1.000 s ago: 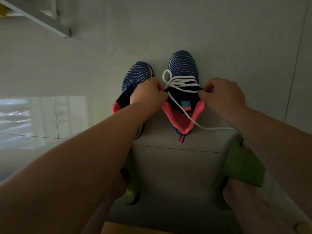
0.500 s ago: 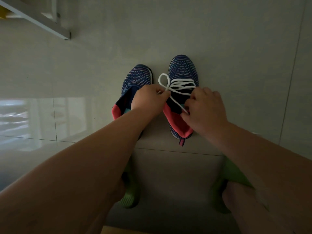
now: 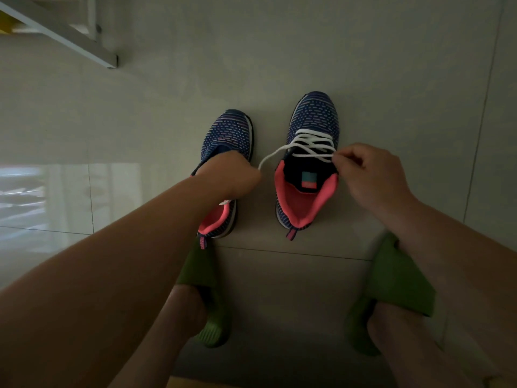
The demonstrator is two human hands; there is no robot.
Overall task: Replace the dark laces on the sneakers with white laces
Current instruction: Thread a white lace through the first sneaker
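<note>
The fingers of the right hand are curled, fingertip and thumb pinching the white lace at the right edge of the right sneaker, where the lace crosses the eyelets in several rows. The left hand is closed in a fist round the other end of the same lace, which runs in a slack curve from the shoe's top eyelets across the gap to that fist. This hand lies over the left sneaker, hiding its middle; whether that shoe carries any lace cannot be told. Both sneakers are dark blue knit with pink linings, toes pointing away, standing side by side but apart on a pale tiled floor with thin grout lines. A bright reflection of light lies on the glossy tile at the left. At the upper left corner a pale slanted beam or frame crosses the view in the dim room. Nearer the camera, the person's feet wear green slippers.
</note>
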